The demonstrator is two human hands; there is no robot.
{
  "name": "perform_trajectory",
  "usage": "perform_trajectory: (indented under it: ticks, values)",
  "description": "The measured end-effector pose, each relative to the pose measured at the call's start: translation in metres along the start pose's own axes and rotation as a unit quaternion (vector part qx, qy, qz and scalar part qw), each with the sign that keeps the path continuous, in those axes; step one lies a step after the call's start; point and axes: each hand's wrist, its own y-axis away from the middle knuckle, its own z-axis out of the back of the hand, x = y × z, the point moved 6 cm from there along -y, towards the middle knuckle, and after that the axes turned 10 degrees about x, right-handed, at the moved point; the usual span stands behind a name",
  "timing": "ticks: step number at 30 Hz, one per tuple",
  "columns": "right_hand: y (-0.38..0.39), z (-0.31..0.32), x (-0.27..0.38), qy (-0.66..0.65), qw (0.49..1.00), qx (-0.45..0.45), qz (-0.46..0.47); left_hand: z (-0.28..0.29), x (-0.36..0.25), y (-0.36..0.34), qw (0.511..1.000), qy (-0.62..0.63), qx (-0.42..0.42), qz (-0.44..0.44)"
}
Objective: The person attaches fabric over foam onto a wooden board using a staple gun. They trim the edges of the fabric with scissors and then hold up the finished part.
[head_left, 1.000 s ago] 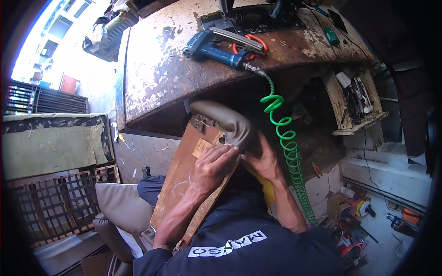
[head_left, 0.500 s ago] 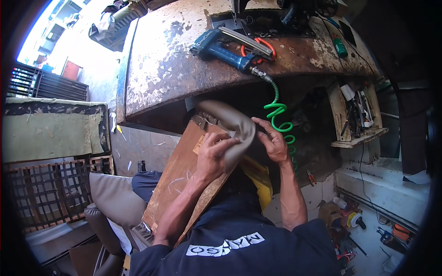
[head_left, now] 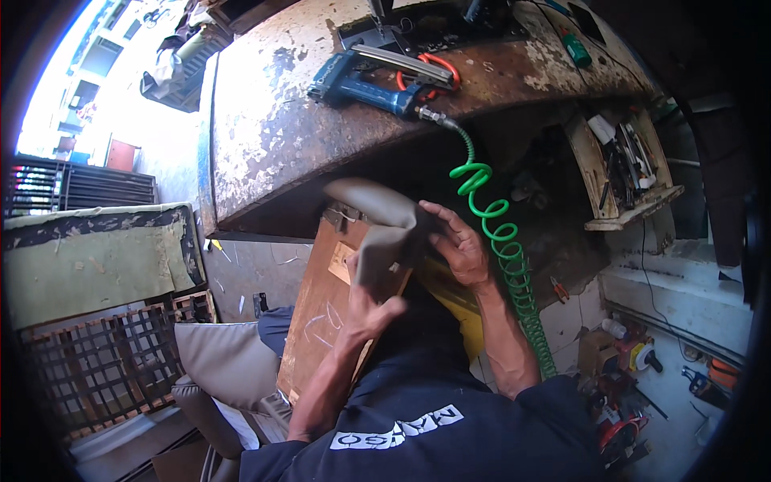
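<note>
A glossy brown padded leather cover [head_left: 377,249], folded over, sits on the upper end of a wooden board [head_left: 316,321] held across my lap. My right hand [head_left: 461,247] has its fingers curled at the cover's right edge, gripping it. My left hand [head_left: 363,316] is blurred at the lower part of the folded flap, thumb sticking out, other fingers hidden behind the leather. Below left of the board lies more brown upholstered material [head_left: 221,357].
A blue staple gun [head_left: 369,91] with coiled green hose [head_left: 502,229] lies on the worn bench [head_left: 257,120]. A wooden tool tray [head_left: 631,173] hangs at right, above scattered tools [head_left: 642,361]. A pale green panel [head_left: 96,261] and webbed frame [head_left: 96,361] stand at left.
The leather flap has folded down toward me over the board. My left hand has dropped lower and its thumb swung outward. My right hand has moved up along the cover's right edge.
</note>
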Motion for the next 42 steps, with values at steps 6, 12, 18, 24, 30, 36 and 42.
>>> perform_trajectory:
  ticks: [6, 12, 18, 24, 30, 36, 42]
  values:
    - [-0.001, -0.02, 0.005, -0.048, 0.997, 0.017, 0.052, -0.017, 0.0, -0.019, 0.99, 0.014, -0.046, 0.133]
    - [-0.002, -0.029, -0.026, 0.0, 0.998, 0.004, 0.055, 0.0, 0.017, -0.016, 0.997, -0.005, -0.003, 0.079]
    - [-0.006, -0.022, -0.032, -0.013, 0.999, 0.022, 0.027, -0.002, 0.002, -0.026, 0.966, -0.242, 0.093, 0.021]
    - [0.0, -0.017, -0.026, -0.168, 0.984, 0.057, -0.017, -0.002, 0.003, -0.005, 0.95, -0.292, 0.025, 0.105]
    - [-0.008, -0.009, -0.036, -0.034, 0.999, 0.03, 0.003, -0.004, -0.008, -0.002, 0.943, -0.313, 0.109, 0.025]
    - [-0.019, -0.009, -0.027, 0.071, 0.997, 0.024, 0.001, 0.015, -0.007, -0.022, 0.907, 0.334, 0.102, 0.235]
    - [-0.024, -0.001, -0.03, 0.005, 0.999, 0.036, -0.011, 0.016, 0.007, 0.012, 0.973, 0.062, 0.061, 0.215]
